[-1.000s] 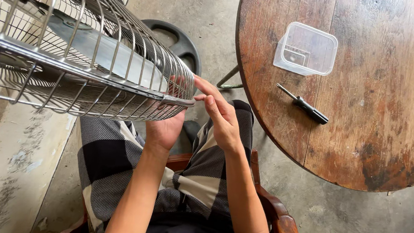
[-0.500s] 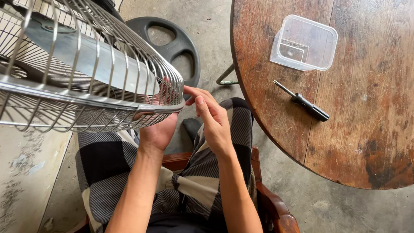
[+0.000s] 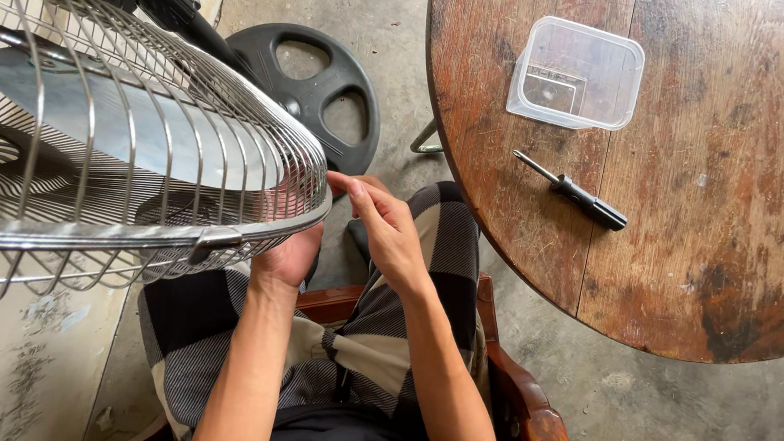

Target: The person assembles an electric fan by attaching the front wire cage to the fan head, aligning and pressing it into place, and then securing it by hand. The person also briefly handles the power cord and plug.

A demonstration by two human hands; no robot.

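Up close: left hand (image 3: 287,251) under fan cage (image 3: 132,169) rim, fingers hidden behind wires, grip unclear. Right hand (image 3: 383,234) just right of rim, fingers narrow, pinching at rim. Screwdriver (image 3: 572,193), clear tub (image 3: 577,73) on bench (image 3: 740,242), well right of cage.

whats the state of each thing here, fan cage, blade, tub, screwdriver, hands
fan cage: closed around the blade, tilted
blade: inside cage
plastic tub: lidless, on table
screwdriver: lying flat, untouched
left hand: gripping the cage rim
right hand: fingertips at the rim
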